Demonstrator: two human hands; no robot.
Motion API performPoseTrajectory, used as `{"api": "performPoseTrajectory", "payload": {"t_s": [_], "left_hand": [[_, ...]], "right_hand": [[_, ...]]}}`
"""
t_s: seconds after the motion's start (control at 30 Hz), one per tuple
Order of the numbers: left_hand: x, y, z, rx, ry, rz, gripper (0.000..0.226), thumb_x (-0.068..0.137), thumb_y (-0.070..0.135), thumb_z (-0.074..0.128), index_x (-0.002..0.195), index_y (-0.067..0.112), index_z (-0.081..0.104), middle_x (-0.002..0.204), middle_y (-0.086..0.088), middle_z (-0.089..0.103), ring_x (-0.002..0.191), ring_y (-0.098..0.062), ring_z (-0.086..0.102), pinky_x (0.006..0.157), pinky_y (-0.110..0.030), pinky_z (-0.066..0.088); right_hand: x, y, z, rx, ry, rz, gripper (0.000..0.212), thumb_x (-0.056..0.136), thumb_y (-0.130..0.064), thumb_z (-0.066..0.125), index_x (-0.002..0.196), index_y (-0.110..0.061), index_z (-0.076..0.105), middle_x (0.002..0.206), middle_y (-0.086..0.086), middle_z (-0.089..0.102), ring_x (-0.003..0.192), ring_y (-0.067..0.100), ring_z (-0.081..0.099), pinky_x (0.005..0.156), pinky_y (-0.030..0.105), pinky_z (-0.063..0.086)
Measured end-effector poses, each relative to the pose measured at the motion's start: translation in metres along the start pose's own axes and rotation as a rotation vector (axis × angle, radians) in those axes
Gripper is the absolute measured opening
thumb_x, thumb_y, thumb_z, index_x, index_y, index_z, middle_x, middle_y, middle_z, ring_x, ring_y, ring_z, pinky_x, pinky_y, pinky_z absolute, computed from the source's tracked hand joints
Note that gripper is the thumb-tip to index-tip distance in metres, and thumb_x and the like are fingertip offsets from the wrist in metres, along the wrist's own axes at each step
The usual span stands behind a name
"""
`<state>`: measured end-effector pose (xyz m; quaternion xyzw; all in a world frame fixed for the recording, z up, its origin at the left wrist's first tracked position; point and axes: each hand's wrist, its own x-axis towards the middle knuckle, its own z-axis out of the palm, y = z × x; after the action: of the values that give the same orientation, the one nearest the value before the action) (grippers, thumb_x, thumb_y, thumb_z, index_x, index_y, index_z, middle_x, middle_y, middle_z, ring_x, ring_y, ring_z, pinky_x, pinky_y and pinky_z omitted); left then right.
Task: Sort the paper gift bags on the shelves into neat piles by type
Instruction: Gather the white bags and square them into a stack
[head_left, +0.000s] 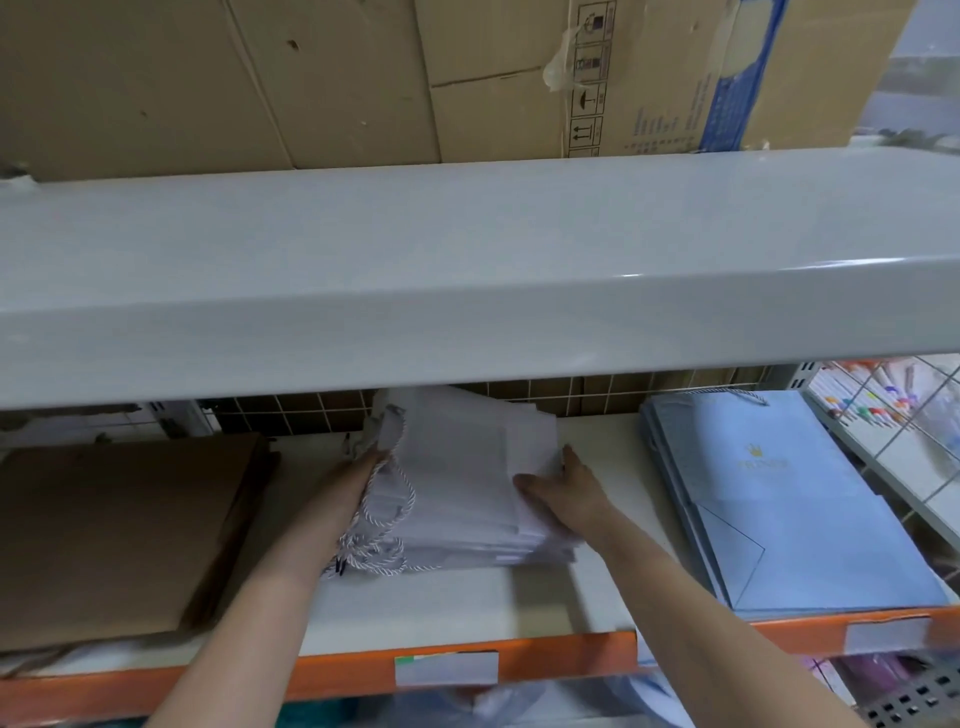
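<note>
A stack of flat white paper gift bags (457, 483) with twisted white cord handles is seen at the middle of the white shelf board with an orange front edge (467, 608). The stack's left side is touched by the left hand (358, 475), fingers straight and partly hidden behind the cords. The right hand (563, 491) is laid flat on the stack's right side, fingers extended. Left of the stack, flat brown paper bags (119, 535) are piled; right of it, light blue paper bags (779, 509).
</note>
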<state>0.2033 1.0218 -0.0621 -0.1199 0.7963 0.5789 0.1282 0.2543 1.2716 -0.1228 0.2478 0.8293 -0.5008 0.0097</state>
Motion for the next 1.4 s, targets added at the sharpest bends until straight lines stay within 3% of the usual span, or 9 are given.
{"api": "performPoseTrajectory", "payload": {"t_s": [0.13,0.33,0.5,0.73,0.87,0.97,1.07,1.2,1.4], "left_hand": [[0.009,-0.009,0.011,0.000,-0.004,-0.024,0.065,0.066,0.058,0.068,0.115,0.015,0.063,0.081,-0.005,0.064,0.070,-0.017,0.054,0.062,-0.025,0.038],[0.017,0.001,0.009,-0.007,-0.078,-0.043,0.070,0.063,0.069,0.069,0.112,0.020,0.065,0.092,-0.002,0.062,0.079,-0.020,0.057,0.073,-0.031,0.050],[0.017,0.011,0.003,0.210,0.066,0.031,0.103,0.054,0.085,0.055,0.131,0.017,0.050,0.125,-0.012,0.058,0.103,-0.031,0.058,0.080,-0.038,0.045],[0.021,0.019,0.007,0.111,-0.186,0.135,0.074,0.067,0.058,0.065,0.128,0.019,0.055,0.120,-0.014,0.058,0.107,-0.032,0.057,0.066,-0.028,0.041],[0.034,0.003,-0.004,0.198,-0.191,0.111,0.019,0.083,0.024,0.059,0.097,0.012,0.059,0.095,-0.016,0.058,0.074,-0.024,0.053,0.066,-0.030,0.035],[0.048,-0.011,-0.004,0.235,-0.237,0.072,0.032,0.088,0.019,0.054,0.120,0.013,0.052,0.086,-0.012,0.056,0.071,-0.022,0.050,0.061,-0.027,0.033],[0.056,-0.013,-0.001,0.207,-0.221,0.058,0.036,0.092,0.012,0.053,0.128,0.014,0.049,0.101,-0.017,0.059,0.084,-0.026,0.053,0.061,-0.027,0.034],[0.048,0.002,-0.002,0.141,-0.135,0.084,0.045,0.067,0.033,0.064,0.106,0.010,0.060,0.103,-0.019,0.060,0.081,-0.026,0.054,0.057,-0.028,0.034],[0.039,0.026,-0.007,0.139,-0.085,0.208,0.043,0.066,0.036,0.068,0.102,0.012,0.063,0.096,-0.010,0.062,0.082,-0.025,0.057,0.064,-0.030,0.036]], "right_hand": [[-0.005,0.002,0.002,-0.281,0.166,-0.132,0.053,0.089,-0.040,0.060,0.137,-0.023,0.045,0.138,0.008,0.046,0.120,0.032,0.048,0.098,0.035,0.041],[-0.010,0.005,-0.017,-0.390,-0.120,-0.201,0.048,0.099,-0.033,0.046,0.146,-0.029,0.037,0.159,-0.001,0.020,0.145,0.023,0.020,0.115,0.036,0.023],[-0.013,0.001,-0.021,-0.158,0.100,-0.077,0.048,0.092,-0.034,0.058,0.135,-0.018,0.047,0.137,0.009,0.049,0.119,0.027,0.051,0.098,0.034,0.045],[-0.015,-0.016,0.002,-0.010,0.003,0.002,0.073,0.078,-0.053,0.069,0.140,-0.026,0.042,0.136,0.002,0.053,0.092,0.013,0.060,0.078,0.022,0.048],[-0.011,-0.014,0.023,-0.209,0.008,-0.033,0.071,0.085,-0.054,0.061,0.143,-0.021,0.039,0.145,0.006,0.044,0.127,0.024,0.048,0.102,0.032,0.040],[-0.022,-0.012,0.022,-0.657,0.250,-0.323,0.056,0.060,-0.071,0.072,0.103,-0.034,0.074,0.106,-0.006,0.072,0.102,0.006,0.067,0.083,0.020,0.054],[-0.018,0.006,0.016,-0.791,0.162,-0.633,0.050,0.022,-0.043,0.097,0.060,-0.018,0.077,0.069,-0.005,0.073,0.078,0.012,0.073,0.068,0.024,0.058],[-0.028,-0.003,0.009,-0.156,0.122,-0.254,0.045,0.092,-0.027,0.062,0.133,-0.011,0.054,0.143,0.011,0.048,0.127,0.021,0.051,0.105,0.026,0.039],[-0.031,-0.011,0.006,-0.120,0.183,-0.132,0.031,0.097,-0.027,0.051,0.127,-0.020,0.056,0.128,0.008,0.054,0.101,0.023,0.061,0.084,0.029,0.050]]}}
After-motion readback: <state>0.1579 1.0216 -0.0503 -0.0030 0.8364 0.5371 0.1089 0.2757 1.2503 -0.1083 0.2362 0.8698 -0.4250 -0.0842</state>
